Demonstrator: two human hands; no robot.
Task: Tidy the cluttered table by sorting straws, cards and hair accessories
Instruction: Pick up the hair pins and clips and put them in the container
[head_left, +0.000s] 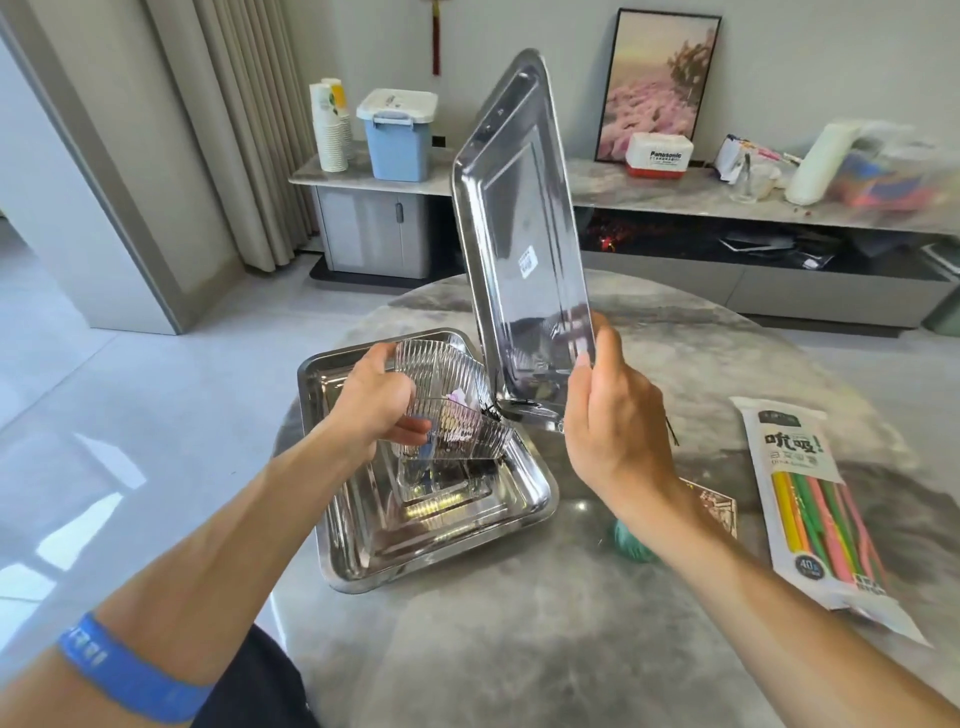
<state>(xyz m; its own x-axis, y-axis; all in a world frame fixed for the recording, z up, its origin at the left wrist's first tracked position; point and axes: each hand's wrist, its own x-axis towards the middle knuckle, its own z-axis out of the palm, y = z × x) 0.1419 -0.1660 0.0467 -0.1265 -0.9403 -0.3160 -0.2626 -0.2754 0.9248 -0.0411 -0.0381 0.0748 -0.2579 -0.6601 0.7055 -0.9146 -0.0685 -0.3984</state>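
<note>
Marble table (519, 649) carries a square steel tray (524, 514). Over it, the left hand (374, 405) grips a ribbed clear dish (447, 395), seemingly with hair accessories inside; the right hand (608, 410) grasps an upended flat tray (519, 234), clearing room. Straw pack (810, 499) lies right.

Your right hand (615, 410) grips the near edge of a steel tray (519, 249) and holds it almost upright above the counter (519, 623). Your left hand (374, 400) holds a ribbed clear dish (447, 400), tilted, over a deeper steel tray (431, 540) lying on the counter. A pack of coloured straws (810, 504) lies to the right, with cards (714, 506) just beside your right wrist.
</note>
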